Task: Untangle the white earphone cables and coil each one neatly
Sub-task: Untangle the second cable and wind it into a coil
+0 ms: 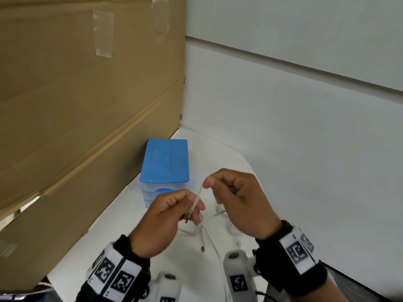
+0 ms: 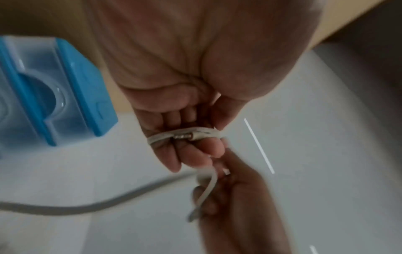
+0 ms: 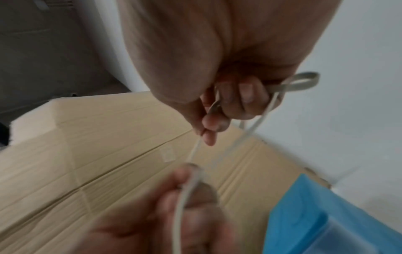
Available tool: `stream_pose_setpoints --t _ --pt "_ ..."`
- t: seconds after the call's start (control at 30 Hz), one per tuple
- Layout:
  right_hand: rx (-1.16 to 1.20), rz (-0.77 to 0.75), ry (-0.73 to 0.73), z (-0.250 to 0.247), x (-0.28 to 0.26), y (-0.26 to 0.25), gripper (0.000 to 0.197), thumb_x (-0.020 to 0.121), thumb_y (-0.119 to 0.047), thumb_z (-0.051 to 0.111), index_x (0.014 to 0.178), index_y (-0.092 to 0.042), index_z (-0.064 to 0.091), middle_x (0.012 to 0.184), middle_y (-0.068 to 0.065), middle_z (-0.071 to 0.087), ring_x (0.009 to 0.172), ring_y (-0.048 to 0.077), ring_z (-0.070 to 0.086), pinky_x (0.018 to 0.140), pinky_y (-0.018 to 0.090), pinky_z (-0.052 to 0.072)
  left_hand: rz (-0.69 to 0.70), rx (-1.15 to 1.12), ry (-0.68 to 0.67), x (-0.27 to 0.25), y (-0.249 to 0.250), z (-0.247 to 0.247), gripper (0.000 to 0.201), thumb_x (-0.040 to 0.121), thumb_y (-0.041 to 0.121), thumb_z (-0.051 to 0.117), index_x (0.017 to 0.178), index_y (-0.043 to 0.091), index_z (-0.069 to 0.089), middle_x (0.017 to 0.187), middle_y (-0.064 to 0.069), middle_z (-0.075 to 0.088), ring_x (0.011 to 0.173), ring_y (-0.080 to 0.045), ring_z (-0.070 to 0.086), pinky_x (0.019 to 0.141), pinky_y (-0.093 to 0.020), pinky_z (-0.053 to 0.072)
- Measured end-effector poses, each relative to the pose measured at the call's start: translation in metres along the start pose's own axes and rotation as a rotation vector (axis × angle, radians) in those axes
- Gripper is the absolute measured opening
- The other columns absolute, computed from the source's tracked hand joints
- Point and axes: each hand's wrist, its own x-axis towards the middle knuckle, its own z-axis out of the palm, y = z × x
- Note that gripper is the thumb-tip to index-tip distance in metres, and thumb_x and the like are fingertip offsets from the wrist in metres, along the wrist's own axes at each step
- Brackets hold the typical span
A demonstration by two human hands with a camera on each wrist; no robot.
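A white earphone cable (image 1: 197, 198) runs taut between both hands above the white table (image 1: 122, 236). My left hand (image 1: 172, 211) has turns of the cable (image 2: 195, 134) looped round its curled fingers, with the metal jack plug (image 2: 181, 137) lying across them. My right hand (image 1: 226, 188) pinches the cable (image 3: 196, 146) between thumb and forefinger, and a loop (image 3: 301, 82) sticks out past its other fingers. More white cable (image 1: 209, 234) trails loose on the table below the hands, partly hidden by them.
A blue-lidded clear plastic box (image 1: 164, 168) stands just beyond the left hand. A large cardboard box (image 1: 76, 116) walls in the left side. A white wall (image 1: 305, 138) runs along the right, past the table's curved edge.
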Motion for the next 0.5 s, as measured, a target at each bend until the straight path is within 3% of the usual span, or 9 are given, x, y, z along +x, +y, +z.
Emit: stream_pose_setpoints --t 0.1,0.17,0.23,0.37,0.5 --pt "0.024 0.062 0.078 -0.002 0.008 0.021 0.013 0.089 -0.011 0.068 0.078 -0.006 0.071 0.060 -0.005 0.061 0.056 0.005 0.050 0.057 0.017 0.044 0.005 -0.063 -0.018 -0.002 0.008 0.002 0.030 0.093 0.033 0.057 0.071 0.017 0.070 0.060 -0.004 0.061 0.063 -0.019 0.061 0.070 -0.022 0.050" --pt "0.044 0.105 0.047 0.004 0.004 0.033 0.011 0.088 -0.011 0.070 0.078 -0.008 0.072 0.059 -0.003 0.061 0.057 0.008 0.051 0.058 0.017 0.044 0.041 -0.073 0.017 -0.002 0.011 -0.002 0.024 0.086 0.035 0.060 0.072 0.018 0.072 0.060 -0.003 0.062 0.061 -0.018 0.060 0.071 -0.027 0.051" --pt "0.007 0.124 -0.003 0.011 -0.002 0.043 0.007 0.087 -0.015 0.072 0.080 -0.014 0.072 0.064 0.001 0.066 0.062 0.010 0.057 0.065 0.021 0.048 0.039 -0.130 0.074 -0.001 0.012 -0.007 0.024 0.090 0.033 0.064 0.073 0.018 0.073 0.061 -0.006 0.062 0.062 -0.019 0.060 0.069 -0.025 0.052" --pt "-0.164 0.078 -0.071 0.024 -0.010 0.049 0.005 0.082 -0.024 0.074 0.084 -0.021 0.071 0.082 -0.009 0.072 0.084 0.007 0.068 0.084 0.024 0.051 0.040 -0.145 0.089 -0.002 0.017 -0.010 0.027 0.083 0.028 0.053 0.072 0.018 0.075 0.060 -0.010 0.063 0.061 -0.018 0.061 0.064 -0.019 0.049" --pt "-0.083 0.034 0.086 0.025 -0.004 0.040 0.010 0.081 -0.014 0.076 0.078 -0.016 0.066 0.075 -0.003 0.072 0.074 0.011 0.069 0.073 0.020 0.053 0.058 -0.126 0.072 -0.006 0.022 -0.004 0.030 0.084 0.042 0.064 0.075 0.016 0.076 0.059 -0.009 0.064 0.062 -0.018 0.062 0.062 -0.018 0.045"
